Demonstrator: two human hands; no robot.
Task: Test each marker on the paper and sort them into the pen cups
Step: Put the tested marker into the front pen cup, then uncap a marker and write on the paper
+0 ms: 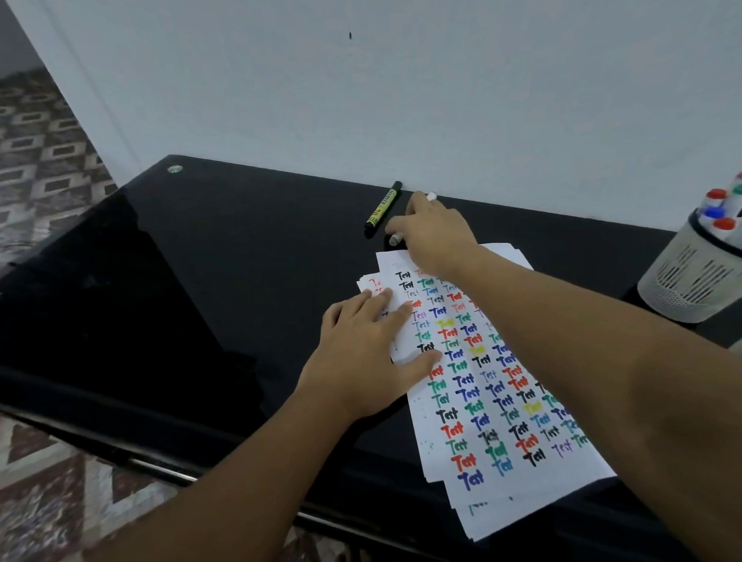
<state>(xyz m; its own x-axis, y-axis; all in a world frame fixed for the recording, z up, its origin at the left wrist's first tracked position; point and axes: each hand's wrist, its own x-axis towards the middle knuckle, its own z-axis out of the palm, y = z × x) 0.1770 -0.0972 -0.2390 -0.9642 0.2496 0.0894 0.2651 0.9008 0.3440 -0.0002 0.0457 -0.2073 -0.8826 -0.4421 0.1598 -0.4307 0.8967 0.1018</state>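
The paper (495, 394) is a loose stack of white sheets lying slantwise on the glossy black surface (219, 250), its edges fanned so that lower sheets peek out along the left and near sides; the top sheet is filled with rows of the word "Test" written in black, blue, red, green, yellow and purple ink, some strokes thick, some thin and faint. The left hand (362, 356) lies flat on the stack's upper left part, fingers straight and spread, thumb stretched across the writing, its grip open and pressing the sheets down. The right hand (434, 236) reaches past the far end of the paper, fingers curled round a marker (396, 238) of which only a pale end shows below the knuckles and a small white tip above the fingers near the wall; its colour and whether it is capped cannot be made out. Just beside that hand, to the left, a black marker with a yellow label (382, 209) lies alone near the wall. At the right edge a pale slotted pen cup (693, 279) holds markers with red, blue, green and purple caps (725, 209); the cup is cut off by the frame, and the right forearm hides the paper's upper right part.
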